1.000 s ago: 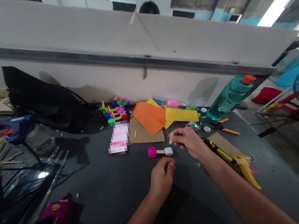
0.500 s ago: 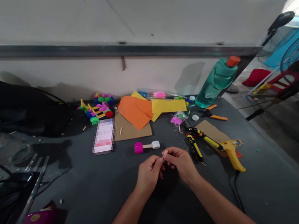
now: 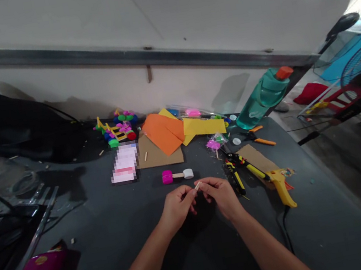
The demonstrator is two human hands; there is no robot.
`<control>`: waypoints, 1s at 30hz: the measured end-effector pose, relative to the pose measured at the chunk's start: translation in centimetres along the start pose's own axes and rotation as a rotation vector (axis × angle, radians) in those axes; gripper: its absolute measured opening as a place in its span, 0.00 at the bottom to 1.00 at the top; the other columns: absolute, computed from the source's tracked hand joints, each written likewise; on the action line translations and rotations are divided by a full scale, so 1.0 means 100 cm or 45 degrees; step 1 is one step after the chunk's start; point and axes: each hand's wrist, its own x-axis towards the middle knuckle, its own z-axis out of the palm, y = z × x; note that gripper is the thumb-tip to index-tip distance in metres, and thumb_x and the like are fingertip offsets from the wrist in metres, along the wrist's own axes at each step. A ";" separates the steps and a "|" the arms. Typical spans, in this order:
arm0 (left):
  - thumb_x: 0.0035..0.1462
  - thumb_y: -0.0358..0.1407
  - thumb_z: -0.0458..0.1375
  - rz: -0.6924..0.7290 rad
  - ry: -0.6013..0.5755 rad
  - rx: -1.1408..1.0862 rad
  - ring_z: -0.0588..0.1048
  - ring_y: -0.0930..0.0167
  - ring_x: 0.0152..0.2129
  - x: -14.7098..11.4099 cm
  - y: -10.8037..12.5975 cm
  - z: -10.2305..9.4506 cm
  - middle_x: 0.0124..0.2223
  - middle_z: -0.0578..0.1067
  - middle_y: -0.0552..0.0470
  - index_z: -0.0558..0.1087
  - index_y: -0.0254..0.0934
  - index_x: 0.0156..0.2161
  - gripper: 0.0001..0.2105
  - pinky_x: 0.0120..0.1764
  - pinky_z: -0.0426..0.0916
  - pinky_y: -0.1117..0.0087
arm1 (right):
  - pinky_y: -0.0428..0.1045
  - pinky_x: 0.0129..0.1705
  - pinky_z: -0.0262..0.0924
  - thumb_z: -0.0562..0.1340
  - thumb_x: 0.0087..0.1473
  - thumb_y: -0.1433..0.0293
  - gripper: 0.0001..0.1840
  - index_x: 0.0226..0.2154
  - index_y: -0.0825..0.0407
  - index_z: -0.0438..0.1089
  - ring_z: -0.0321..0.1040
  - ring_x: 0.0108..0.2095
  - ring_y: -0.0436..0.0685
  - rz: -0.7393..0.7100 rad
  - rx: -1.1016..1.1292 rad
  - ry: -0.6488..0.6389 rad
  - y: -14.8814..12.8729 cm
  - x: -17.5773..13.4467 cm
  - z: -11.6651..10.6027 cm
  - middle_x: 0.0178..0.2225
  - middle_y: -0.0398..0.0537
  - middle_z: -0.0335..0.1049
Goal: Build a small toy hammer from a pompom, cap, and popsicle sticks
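Between my two hands is a short, pale wooden stick, its ends pinched by the fingertips. My left hand closes thumb and fingers on the lower left end. From the other side my right hand grips the upper right end. Just beyond the fingers, on the dark table, lies a flat wooden stick with a magenta piece on its left end and a white piece on its right end. Neither hand touches it.
Wire strippers, a yellow glue gun and orange-handled pliers lie to the right. A teal bottle stands behind them. Orange paper covers part of a cardboard piece; a blurred-out phone-like rectangle lies left of it.
The small wooden stick shows more of its length between my fingertips, which have parted slightly. The view has shifted a little; the things on the table look unmoved.
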 end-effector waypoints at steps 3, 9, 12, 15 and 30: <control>0.51 0.44 0.56 -0.063 -0.202 -0.164 0.64 0.79 0.12 0.000 0.003 -0.007 0.19 0.65 0.59 0.67 0.33 0.26 0.14 0.18 0.66 0.75 | 0.42 0.17 0.50 0.67 0.42 0.63 0.11 0.30 0.52 0.76 0.54 0.17 0.46 0.033 0.065 -0.076 -0.002 -0.002 -0.004 0.17 0.39 0.65; 0.49 0.45 0.59 -0.105 -0.379 -0.412 0.56 0.82 0.11 -0.001 0.010 -0.014 0.17 0.61 0.61 0.66 0.32 0.24 0.15 0.17 0.69 0.73 | 0.42 0.16 0.54 0.66 0.42 0.64 0.10 0.28 0.53 0.73 0.55 0.15 0.46 0.043 -0.053 -0.180 -0.016 -0.007 -0.002 0.15 0.38 0.63; 0.49 0.46 0.58 -0.053 -0.271 -0.365 0.57 0.81 0.11 0.000 0.013 -0.017 0.17 0.61 0.60 0.66 0.33 0.25 0.16 0.17 0.67 0.74 | 0.42 0.15 0.52 0.65 0.43 0.64 0.09 0.26 0.53 0.71 0.56 0.14 0.45 -0.044 -0.225 -0.138 -0.029 0.001 0.009 0.15 0.37 0.63; 0.54 0.46 0.52 0.132 0.090 -0.041 0.62 0.78 0.13 0.001 0.017 -0.030 0.19 0.65 0.57 0.70 0.34 0.28 0.16 0.19 0.65 0.75 | 0.41 0.15 0.49 0.63 0.44 0.64 0.08 0.25 0.53 0.70 0.55 0.13 0.45 -0.143 -0.359 -0.081 -0.044 0.018 0.023 0.15 0.37 0.63; 0.54 0.30 0.55 0.805 0.577 0.954 0.68 0.64 0.46 0.020 -0.009 -0.059 0.49 0.71 0.44 0.68 0.36 0.48 0.15 0.49 0.65 0.60 | 0.47 0.36 0.61 0.56 0.51 0.68 0.09 0.28 0.50 0.71 0.69 0.30 0.53 -0.565 -1.141 0.075 -0.016 0.046 0.063 0.28 0.44 0.73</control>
